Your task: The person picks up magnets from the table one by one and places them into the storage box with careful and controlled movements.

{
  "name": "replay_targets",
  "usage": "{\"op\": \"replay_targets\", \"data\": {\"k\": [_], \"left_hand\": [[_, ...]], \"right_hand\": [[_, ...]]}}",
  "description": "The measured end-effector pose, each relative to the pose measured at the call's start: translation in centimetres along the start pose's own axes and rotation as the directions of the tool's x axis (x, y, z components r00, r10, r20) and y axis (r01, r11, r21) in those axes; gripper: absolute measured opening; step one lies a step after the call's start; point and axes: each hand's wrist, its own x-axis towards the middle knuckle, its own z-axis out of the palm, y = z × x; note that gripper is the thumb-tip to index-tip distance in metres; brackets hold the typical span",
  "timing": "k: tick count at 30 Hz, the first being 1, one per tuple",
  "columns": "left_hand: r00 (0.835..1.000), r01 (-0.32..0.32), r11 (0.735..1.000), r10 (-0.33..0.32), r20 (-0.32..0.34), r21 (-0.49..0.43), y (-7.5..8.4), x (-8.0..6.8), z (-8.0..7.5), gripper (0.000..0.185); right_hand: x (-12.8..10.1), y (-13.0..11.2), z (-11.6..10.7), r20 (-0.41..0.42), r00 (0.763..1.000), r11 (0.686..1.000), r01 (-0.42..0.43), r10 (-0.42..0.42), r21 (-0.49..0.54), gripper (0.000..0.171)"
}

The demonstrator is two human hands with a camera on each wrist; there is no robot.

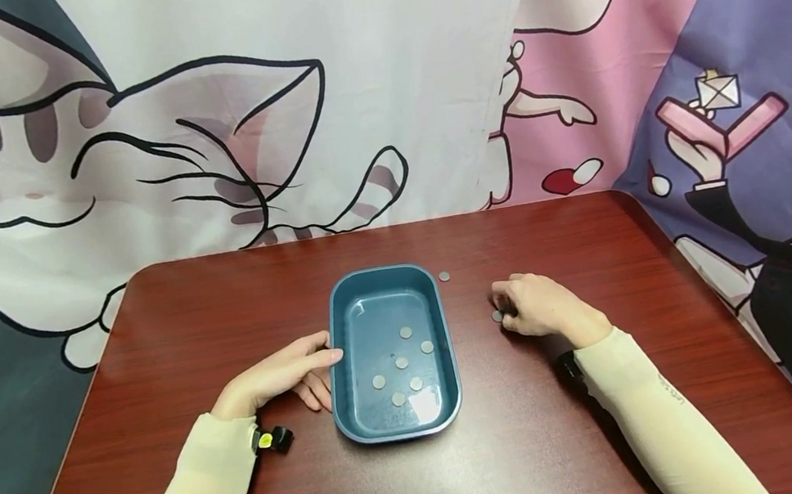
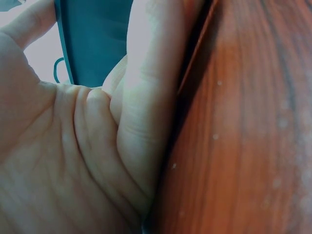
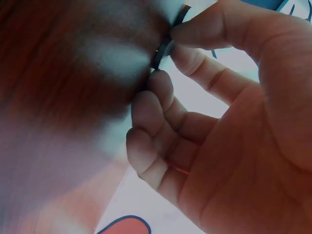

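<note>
- The left hand (image 1: 280,376) lay on the brown table (image 1: 183,322), just beside the left wall of the blue tray (image 1: 334,345)
- Its fingers were straight and loose, and the fingertips touched the tray's rim; it held nothing
- In the left wrist view the fingers (image 2: 146,97) rested side by side on the wood, with the tray (image 2: 95,39) right in front of them
- Inside the tray lay six small grey coins (image 1: 401,362), flat and spread out near the middle and the front
- One more coin sat alone on the table (image 1: 444,276), just past the tray's far right corner
- The right hand (image 1: 533,306) was on the table to the right of the tray, well apart from the left hand
- Its fingers were curled, and the thumb and first finger pinched a coin (image 1: 497,316) at its edge, with the coin at the table top
- In the right wrist view the coin (image 3: 163,48) showed as a thin dark edge between the fingertips (image 3: 190,31)
- A coin like this looked small, hard, thin and light; I think it would be slippery and lie very flat, so the best place to take it is by the edge, with two fingertips
</note>
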Motion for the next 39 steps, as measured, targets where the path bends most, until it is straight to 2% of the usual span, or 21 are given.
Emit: {"op": "replay_targets", "data": {"k": [6,11,19,27,39], "left_hand": [[1.0,0.0,1.0,0.0,0.005,-0.007,0.1,0.0,0.0,0.048],[1.0,0.003,1.0,-0.003,0.001,-0.003,0.1,0.1,0.0,0.048],[1.0,0.007,1.0,-0.007,-0.004,0.0,0.1,0.2,0.0,0.046],[1.0,0.009,1.0,-0.009,-0.002,0.001,0.2,0.3,0.0,0.047],[1.0,0.006,1.0,-0.006,-0.006,0.004,0.1,0.0,-0.1,0.046]], "right_hand": [[-0.4,-0.3,-0.7,0.073,0.992,0.995,-0.101,0.101,-0.001,0.018],[-0.7,-0.4,-1.1,0.096,0.986,0.991,-0.133,0.133,-0.003,0.02],[-1.5,-0.2,-1.0,0.073,0.992,0.995,-0.1,0.1,0.002,0.022],[-3.6,-0.6,-1.6,0.119,0.99,0.997,-0.078,0.078,-0.008,0.023],[-5.8,-2.8,-0.5,-0.016,0.999,0.999,0.028,-0.028,-0.019,0.029]]}}
